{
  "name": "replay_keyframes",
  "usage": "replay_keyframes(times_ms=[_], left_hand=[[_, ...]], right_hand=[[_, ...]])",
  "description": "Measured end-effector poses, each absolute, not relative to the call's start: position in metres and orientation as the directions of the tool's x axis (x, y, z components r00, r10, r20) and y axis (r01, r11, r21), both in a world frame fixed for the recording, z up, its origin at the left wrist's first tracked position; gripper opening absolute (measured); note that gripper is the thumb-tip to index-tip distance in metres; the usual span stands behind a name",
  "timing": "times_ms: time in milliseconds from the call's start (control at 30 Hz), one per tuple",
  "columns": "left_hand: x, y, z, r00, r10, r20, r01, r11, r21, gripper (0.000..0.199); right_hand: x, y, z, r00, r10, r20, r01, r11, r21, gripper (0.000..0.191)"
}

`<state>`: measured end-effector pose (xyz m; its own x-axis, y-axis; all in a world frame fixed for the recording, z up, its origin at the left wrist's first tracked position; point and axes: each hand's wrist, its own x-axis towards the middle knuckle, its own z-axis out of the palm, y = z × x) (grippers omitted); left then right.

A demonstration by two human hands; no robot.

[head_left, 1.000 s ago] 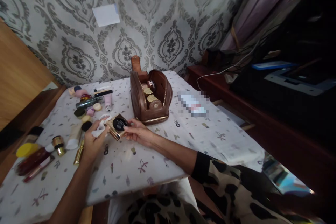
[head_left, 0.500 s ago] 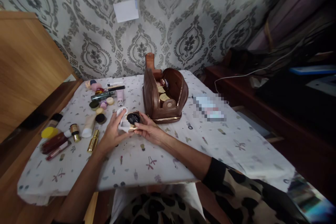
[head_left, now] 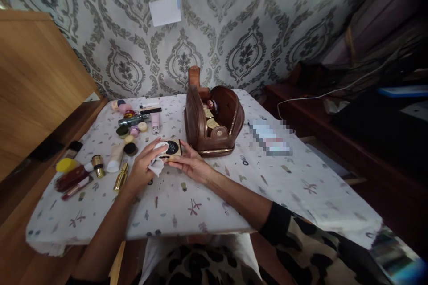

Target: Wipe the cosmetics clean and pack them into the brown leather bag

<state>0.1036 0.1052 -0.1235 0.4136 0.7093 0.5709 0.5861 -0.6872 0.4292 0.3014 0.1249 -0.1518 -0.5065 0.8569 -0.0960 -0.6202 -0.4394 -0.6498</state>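
Near the middle of the table, my right hand (head_left: pixel 194 165) grips the right and near edges of a flat gold case (head_left: pixel 175 148) with a round black label. My left hand (head_left: pixel 144 164) holds a crumpled white wipe (head_left: pixel 156 165) against the left side of that case. Behind my right hand stands a brown leather bag (head_left: pixel 212 140), unzipped, with gold items (head_left: pixel 211 123) inside. Left of my hands lie a black-lidded jar (head_left: pixel 130 148), a white tube (head_left: pixel 115 158), a gold bottle (head_left: pixel 121 177) and a black-and-gold bottle (head_left: pixel 98 165).
Several jars, a pink tube (head_left: pixel 155 123) and a green bottle (head_left: pixel 131 120) lie at the back left. A yellow-lidded item (head_left: pixel 66 165) and a dark red bottle (head_left: pixel 73 178) are at the far left. A blurred-out flat object (head_left: pixel 270 137) lies right of the bag.
The wipe has shifted and now hangs crumpled below my left fingers. My right thumb has moved off the black label to the near edge of the case. The view has shifted slightly.
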Motion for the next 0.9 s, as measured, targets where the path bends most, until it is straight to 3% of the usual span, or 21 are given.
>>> replay_keyframes(times_ms=[133,267,567,767,900], left_hand=[[0.103,0.106,-0.127,0.574,0.678,0.458,0.616,-0.727,0.304,0.052],[0.107,0.106,-0.129,0.622,0.687,0.375,0.655,-0.719,0.231,0.061],[0.112,0.103,-0.137,0.516,0.808,0.284,0.771,-0.583,0.255,0.081],[0.118,0.101,-0.137,0.646,0.641,0.414,0.602,-0.762,0.241,0.060],[0.124,0.099,-0.140,0.661,0.538,0.524,0.525,-0.830,0.189,0.050]], right_hand=[[0.301,0.125,-0.155,-0.510,0.854,-0.104,-0.546,-0.414,-0.728,0.094],[0.302,0.126,-0.160,-0.520,0.850,-0.077,-0.485,-0.369,-0.793,0.097],[0.305,0.127,-0.166,-0.593,0.805,-0.001,-0.351,-0.259,-0.900,0.097],[0.303,0.125,-0.162,-0.594,0.803,0.045,-0.327,-0.190,-0.926,0.075],[0.301,0.124,-0.162,-0.511,0.859,0.012,-0.353,-0.197,-0.915,0.076]])
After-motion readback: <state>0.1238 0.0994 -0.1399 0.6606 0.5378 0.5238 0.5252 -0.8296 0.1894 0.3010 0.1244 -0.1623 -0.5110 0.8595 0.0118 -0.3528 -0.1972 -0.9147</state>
